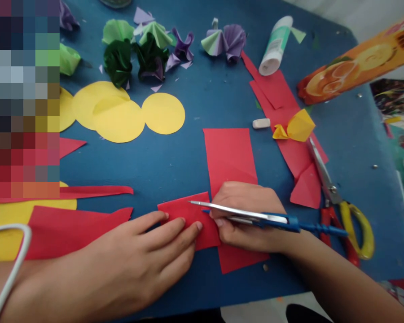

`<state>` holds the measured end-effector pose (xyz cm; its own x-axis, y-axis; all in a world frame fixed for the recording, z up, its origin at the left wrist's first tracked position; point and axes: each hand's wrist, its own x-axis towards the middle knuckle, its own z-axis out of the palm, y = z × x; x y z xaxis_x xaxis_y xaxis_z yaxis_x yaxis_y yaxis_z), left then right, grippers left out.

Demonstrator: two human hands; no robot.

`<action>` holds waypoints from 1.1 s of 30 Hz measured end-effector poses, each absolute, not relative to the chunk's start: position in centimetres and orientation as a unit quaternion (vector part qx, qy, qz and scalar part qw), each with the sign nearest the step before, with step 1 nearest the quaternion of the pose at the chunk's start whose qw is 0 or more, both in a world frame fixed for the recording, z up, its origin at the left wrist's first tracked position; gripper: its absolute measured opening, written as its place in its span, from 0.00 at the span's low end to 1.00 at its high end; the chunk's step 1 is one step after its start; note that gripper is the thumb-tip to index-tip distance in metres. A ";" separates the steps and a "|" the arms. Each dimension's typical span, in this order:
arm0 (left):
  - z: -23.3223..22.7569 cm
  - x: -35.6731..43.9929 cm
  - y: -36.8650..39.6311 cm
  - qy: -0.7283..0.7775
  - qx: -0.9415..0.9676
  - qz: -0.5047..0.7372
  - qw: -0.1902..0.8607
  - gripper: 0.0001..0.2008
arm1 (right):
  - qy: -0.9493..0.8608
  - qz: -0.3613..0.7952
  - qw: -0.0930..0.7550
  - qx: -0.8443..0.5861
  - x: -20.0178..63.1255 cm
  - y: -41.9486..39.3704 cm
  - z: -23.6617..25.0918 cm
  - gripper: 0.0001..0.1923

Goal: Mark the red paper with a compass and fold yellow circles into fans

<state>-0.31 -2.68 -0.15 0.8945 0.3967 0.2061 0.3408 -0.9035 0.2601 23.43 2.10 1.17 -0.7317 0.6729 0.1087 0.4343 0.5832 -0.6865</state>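
Yellow paper circles (163, 113) at far left, folded green and purple papers (151, 54) beyond, glue stick (276, 45) far right, white eraser (261, 123) nearer, orange box (357, 58) rightward, scissors (333, 190) near right

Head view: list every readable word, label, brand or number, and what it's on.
None can be read with certainty.
White-and-green tube: label print, too small and blurred to read.
Orange box: pinkish marks near its upper end, too blurred to read.
Compass: no lettering I can make out.
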 end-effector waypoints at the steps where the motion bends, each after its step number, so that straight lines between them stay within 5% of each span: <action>1: -0.1 -0.3 -2.6 0.188 0.968 0.126 0.108 0.16 | -0.873 0.326 0.181 -0.315 23.4 2.1 1.2 0.08; 33: 0.0 -0.3 -2.6 0.187 0.969 0.115 0.115 0.16 | -0.861 0.318 0.173 -0.356 23.3 2.6 1.8 0.07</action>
<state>-0.34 -2.64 -0.03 0.9034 0.3897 0.1790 0.3368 -0.9031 0.2663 23.30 2.55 1.81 -0.6863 0.7238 0.0717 0.5035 0.5438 -0.6714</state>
